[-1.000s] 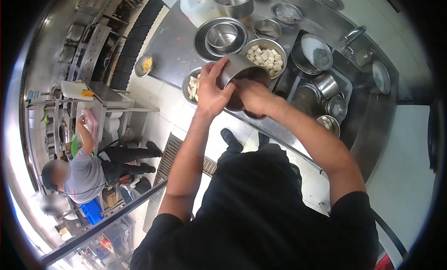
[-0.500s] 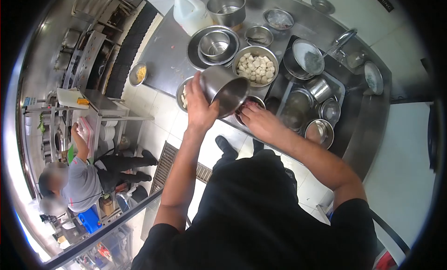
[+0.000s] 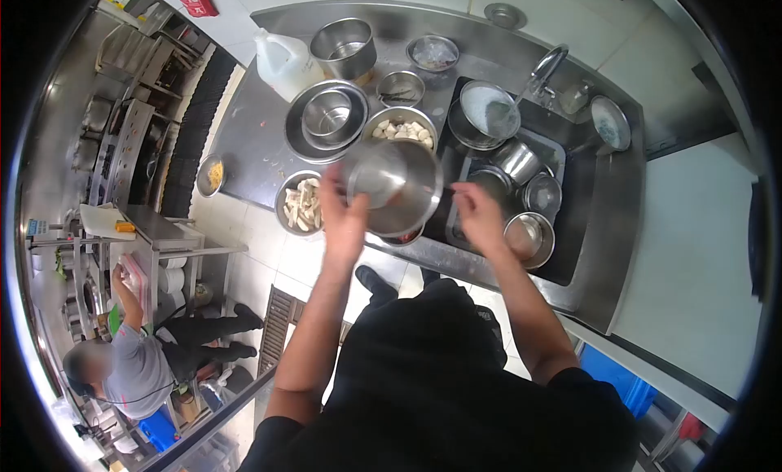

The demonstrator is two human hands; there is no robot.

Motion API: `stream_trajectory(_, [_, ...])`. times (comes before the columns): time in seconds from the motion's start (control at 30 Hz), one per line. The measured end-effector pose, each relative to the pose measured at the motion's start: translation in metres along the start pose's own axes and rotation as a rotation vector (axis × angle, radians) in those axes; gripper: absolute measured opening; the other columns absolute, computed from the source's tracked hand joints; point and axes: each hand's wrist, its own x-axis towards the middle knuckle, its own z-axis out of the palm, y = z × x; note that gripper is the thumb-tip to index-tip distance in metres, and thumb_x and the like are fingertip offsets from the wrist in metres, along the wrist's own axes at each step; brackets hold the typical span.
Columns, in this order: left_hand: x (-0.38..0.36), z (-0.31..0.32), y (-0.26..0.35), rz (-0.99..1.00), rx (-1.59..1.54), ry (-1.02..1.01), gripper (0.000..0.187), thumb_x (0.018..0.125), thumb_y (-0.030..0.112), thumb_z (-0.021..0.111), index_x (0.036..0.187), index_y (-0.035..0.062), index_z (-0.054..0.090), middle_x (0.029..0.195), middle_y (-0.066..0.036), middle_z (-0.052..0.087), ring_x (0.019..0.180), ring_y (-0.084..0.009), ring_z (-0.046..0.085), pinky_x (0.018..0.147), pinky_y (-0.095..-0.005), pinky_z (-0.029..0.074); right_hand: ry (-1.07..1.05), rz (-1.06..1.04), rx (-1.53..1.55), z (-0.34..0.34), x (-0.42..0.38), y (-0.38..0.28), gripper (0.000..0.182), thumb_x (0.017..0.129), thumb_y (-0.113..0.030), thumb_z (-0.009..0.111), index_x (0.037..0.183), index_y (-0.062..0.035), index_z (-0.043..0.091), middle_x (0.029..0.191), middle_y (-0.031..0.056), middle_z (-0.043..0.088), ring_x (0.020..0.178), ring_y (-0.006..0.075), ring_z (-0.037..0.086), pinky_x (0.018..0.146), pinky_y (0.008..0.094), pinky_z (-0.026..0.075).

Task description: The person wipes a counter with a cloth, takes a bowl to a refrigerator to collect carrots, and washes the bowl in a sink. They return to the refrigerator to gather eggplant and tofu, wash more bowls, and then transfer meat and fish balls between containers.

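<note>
A steel pot [image 3: 419,183], its mouth tipped up toward me so that its inside shows, is gripped at its left side by my left hand [image 3: 342,219]. Beneath it, mostly hidden, is a bowl with something reddish [image 3: 405,239] at the counter's front edge. My right hand [image 3: 482,215] hangs over the sink's near left edge, slightly blurred, its fingers loosely bent and holding nothing I can see. Left of the pot is a bowl of pale cut strips [image 3: 301,206]. Behind the pot, partly covered, stands a bowl of whitish round chunks [image 3: 405,130].
The sink [image 3: 570,256] holds several steel pots and bowls under a faucet [image 3: 552,65]. Nested bowls [image 3: 326,114], a plastic jug [image 3: 285,69] and a deep pot [image 3: 342,48] stand on the counter. A co-worker [image 3: 142,370] is at a shelf on the left.
My right hand has come out of the bowl with the reddish contents and moved right, toward the sink. My left hand has turned the pot more upright. The view has shifted.
</note>
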Motion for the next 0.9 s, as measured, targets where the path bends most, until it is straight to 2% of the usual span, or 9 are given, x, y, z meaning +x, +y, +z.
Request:
stream_trajectory(0.1, [-0.004,0.069,-0.025,0.057,0.206,-0.131,0.064,0.089,0.014,0.059,0.147,-0.0047,0.038,0.14,-0.028,0.046,0.135,-0.0411,0.044,0.116,-0.0442,0.034,0.284,0.017,-0.132,-0.05,0.05,0.085,0.019,0.098,-0.015,0.063,0.112,-0.0069,0.071,0.093,0.0134,0.074,0.088,0.0247,0.072,0.078,0.0348,0.053])
stream_trajectory(0.17, [-0.01,0.121,-0.046,-0.096,0.265,-0.359,0.065,0.093,0.023,0.056,0.148,-0.0057,0.035,0.149,-0.03,0.038,0.141,-0.0483,0.036,0.12,-0.0457,0.029,0.249,0.16,-0.19,-0.092,0.096,0.11,0.027,0.095,-0.02,0.065,0.117,-0.0038,0.067,0.101,0.017,0.074,0.093,0.0285,0.072,0.083,0.0386,0.054])
stream_trajectory(0.3, [-0.003,0.214,-0.088,-0.852,0.111,-0.519,0.066,0.095,0.035,0.05,0.152,0.0042,0.037,0.15,-0.029,0.041,0.13,-0.0487,0.05,0.108,-0.0507,0.045,0.253,0.085,-0.169,-0.12,0.215,0.146,0.039,0.092,-0.021,0.067,0.126,-0.0033,0.063,0.103,0.0185,0.074,0.094,0.0283,0.072,0.084,0.0386,0.055])
stream_trajectory(0.4, [0.003,0.243,-0.129,-0.878,0.161,-0.49,0.067,0.09,0.031,0.053,0.152,0.0085,0.039,0.142,-0.031,0.05,0.121,-0.0474,0.06,0.09,-0.0519,0.056,0.14,0.311,0.156,-0.118,0.258,0.099,0.035,0.09,-0.022,0.068,0.119,-0.0027,0.068,0.099,0.0144,0.074,0.084,0.0245,0.07,0.078,0.0373,0.054])
stream_trajectory(0.53, [-0.001,0.279,-0.242,-0.764,0.194,-0.306,0.072,0.086,0.024,0.054,0.153,0.0049,0.037,0.131,-0.03,0.06,0.112,-0.0415,0.067,0.083,-0.0477,0.059,0.07,0.246,-0.021,-0.107,0.285,0.095,0.015,0.089,-0.016,0.068,0.095,-0.0043,0.075,0.087,0.0087,0.073,0.07,0.0184,0.067,0.068,0.0374,0.052])
stream_trajectory(0.63, [-0.008,0.267,-0.247,-0.792,0.027,-0.29,0.074,0.085,0.019,0.058,0.153,0.0004,0.035,0.127,-0.028,0.064,0.112,-0.0388,0.068,0.088,-0.0448,0.058,0.134,0.006,-0.369,-0.107,0.279,0.124,0.012,0.093,-0.012,0.066,0.101,-0.0057,0.071,0.077,0.0028,0.066,0.061,0.0111,0.057,0.051,0.0251,0.044])
stream_trajectory(0.73, [-0.005,0.274,-0.264,-0.844,0.027,-0.235,0.079,0.085,0.023,0.067,0.152,-0.0039,0.035,0.126,-0.026,0.065,0.11,-0.0348,0.069,0.086,-0.0408,0.057,0.002,0.169,0.176,-0.11,0.265,0.132,0.014,0.09,-0.011,0.066,0.101,-0.0058,0.071,0.087,0.0055,0.069,0.074,0.0157,0.066,0.065,0.0314,0.052])
stream_trajectory(0.8, [-0.013,0.266,-0.217,-0.943,-0.082,-0.216,0.084,0.085,0.029,0.074,0.151,-0.0056,0.036,0.126,-0.025,0.065,0.11,-0.0321,0.069,0.084,-0.0385,0.057,0.081,0.189,0.177,-0.112,0.267,0.139,0.017,0.09,-0.007,0.064,0.106,-0.0062,0.07,0.091,0.0057,0.067,0.077,0.0151,0.067,0.067,0.0294,0.053])
stream_trajectory(0.9, [-0.028,0.252,-0.185,-0.642,0.151,-0.395,0.062,0.094,0.028,0.072,0.146,0.0031,0.046,0.131,-0.018,0.063,0.12,-0.0235,0.061,0.094,-0.035,0.053,0.136,0.161,0.199,-0.116,0.278,0.156,0.024,0.089,-0.003,0.061,0.112,-0.0062,0.068,0.099,0.0078,0.067,0.083,0.0158,0.067,0.071,0.0279,0.054])
